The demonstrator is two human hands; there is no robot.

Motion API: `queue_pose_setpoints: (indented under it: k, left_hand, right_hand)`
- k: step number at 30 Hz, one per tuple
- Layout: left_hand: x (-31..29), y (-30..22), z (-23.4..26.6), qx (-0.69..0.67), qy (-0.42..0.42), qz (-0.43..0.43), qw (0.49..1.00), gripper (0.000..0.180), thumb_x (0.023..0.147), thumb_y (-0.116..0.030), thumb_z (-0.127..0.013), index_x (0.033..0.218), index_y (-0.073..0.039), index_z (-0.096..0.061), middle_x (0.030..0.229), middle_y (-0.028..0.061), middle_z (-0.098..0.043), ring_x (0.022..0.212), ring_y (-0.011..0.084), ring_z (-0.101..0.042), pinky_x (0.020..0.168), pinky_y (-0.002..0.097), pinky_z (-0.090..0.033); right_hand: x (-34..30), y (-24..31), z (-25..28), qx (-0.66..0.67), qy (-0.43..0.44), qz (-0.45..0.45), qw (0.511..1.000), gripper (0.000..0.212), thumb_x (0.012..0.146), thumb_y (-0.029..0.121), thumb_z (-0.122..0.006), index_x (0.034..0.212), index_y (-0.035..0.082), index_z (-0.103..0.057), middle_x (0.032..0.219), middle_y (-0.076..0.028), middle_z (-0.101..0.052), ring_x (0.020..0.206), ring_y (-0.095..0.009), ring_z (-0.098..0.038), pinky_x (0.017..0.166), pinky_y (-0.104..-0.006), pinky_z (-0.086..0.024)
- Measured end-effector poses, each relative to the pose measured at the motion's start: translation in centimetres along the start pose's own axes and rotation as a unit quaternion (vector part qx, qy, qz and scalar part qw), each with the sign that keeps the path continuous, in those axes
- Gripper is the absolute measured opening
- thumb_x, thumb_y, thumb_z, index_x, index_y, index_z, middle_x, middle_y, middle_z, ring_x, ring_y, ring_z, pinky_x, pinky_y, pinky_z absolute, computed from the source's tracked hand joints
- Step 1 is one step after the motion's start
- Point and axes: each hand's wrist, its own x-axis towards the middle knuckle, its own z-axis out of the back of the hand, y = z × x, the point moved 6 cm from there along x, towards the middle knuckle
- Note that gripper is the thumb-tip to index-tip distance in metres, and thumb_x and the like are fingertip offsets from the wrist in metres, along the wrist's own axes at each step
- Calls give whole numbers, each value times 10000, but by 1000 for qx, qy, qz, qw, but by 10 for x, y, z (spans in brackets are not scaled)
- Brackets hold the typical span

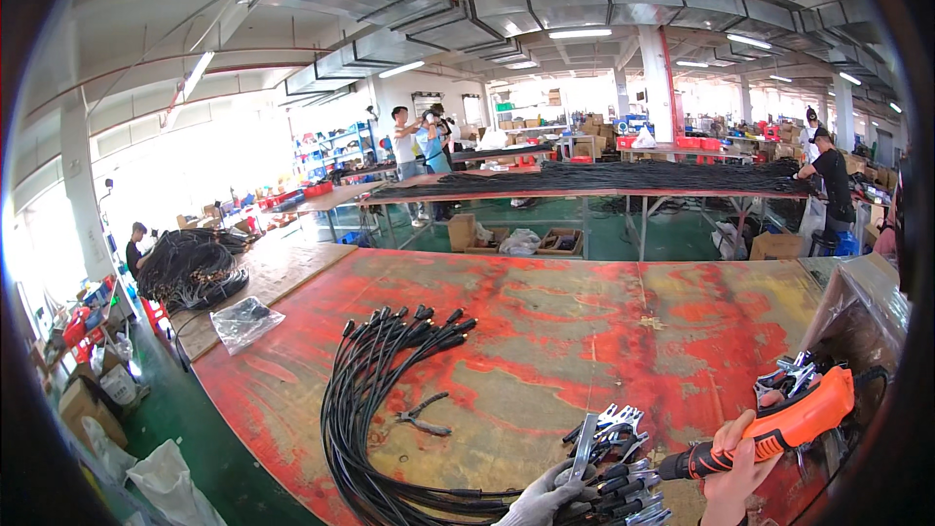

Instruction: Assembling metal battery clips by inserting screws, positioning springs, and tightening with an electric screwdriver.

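My left hand [545, 501], in a pale work glove, is closed at the lower edge, with a flat metal strip [584, 446] standing up from its fingers. Right beside it lie black-sleeved clip ends [623, 495] of a bundle of black cables [336, 419]. The bundle curves left and away to plug ends that fan out on the table. My bare right hand [737, 468] is wrapped round an orange and black hand-held power tool [794, 419]. Its black nose points left, close to the clip ends. A pair of pliers [425, 417] lies inside the cable curve.
The worn red table [545, 307] spreads ahead. Silver clips [794, 370] and a plastic-covered box [857, 302] sit at right. A clear bag [245, 323] and a black cable heap [195, 268] are at far left. Several people stand around farther tables with long cables [623, 178].
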Motion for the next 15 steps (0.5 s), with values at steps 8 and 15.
queue_pose_setpoints:
  k: [8, 15]
  left_hand:
    - [-3, -9, -6, 4, -11, -1, 1000, 492, 937, -105, -558, 1377, -17, -355, 1185, 122, -595, 896, 176, -650, 681, 263, -549]
    - [1, -4, -13, 25, 20, 5, 999, 470, 929, -103, -570, 1354, -20, -386, 1074, 96, -619, 897, 166, -641, 710, 267, -551]
  right_hand:
    - [2, 6, -44, 23, -66, -14, 997, 587, 864, 174, -644, 1298, 31, -276, 758, -34, -443, 590, -74, -437, 538, -221, -412]
    - [-38, -43, -8, 96, 79, -91, 988, 678, 827, -19, -631, 1347, 40, -200, 792, -174, -628, 628, -224, -623, 629, -398, -545]
